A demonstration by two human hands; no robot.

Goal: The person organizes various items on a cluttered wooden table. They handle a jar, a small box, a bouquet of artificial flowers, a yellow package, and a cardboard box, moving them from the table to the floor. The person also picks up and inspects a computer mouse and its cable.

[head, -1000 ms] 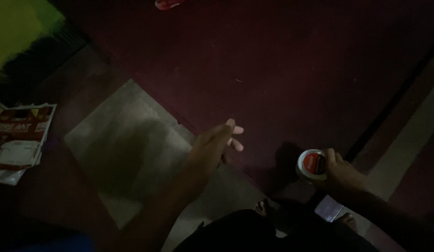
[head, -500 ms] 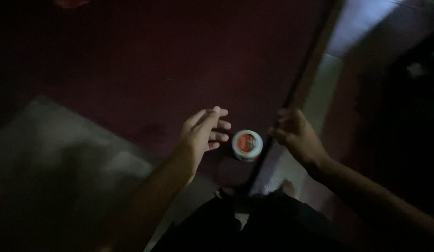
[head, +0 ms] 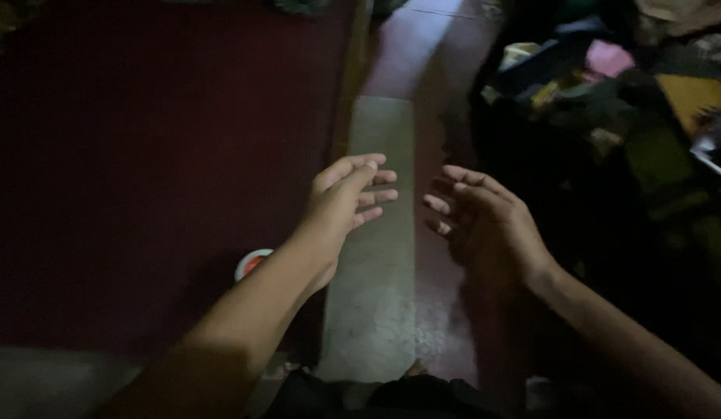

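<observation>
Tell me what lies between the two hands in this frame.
Nothing is held there. In the head view, the left hand and right hand are apart and open, and only the pale floor strip shows in the gap between them.

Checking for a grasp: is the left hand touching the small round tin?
Apart. The head view shows the left hand open in mid-air, the tin down beside the forearm.
</observation>
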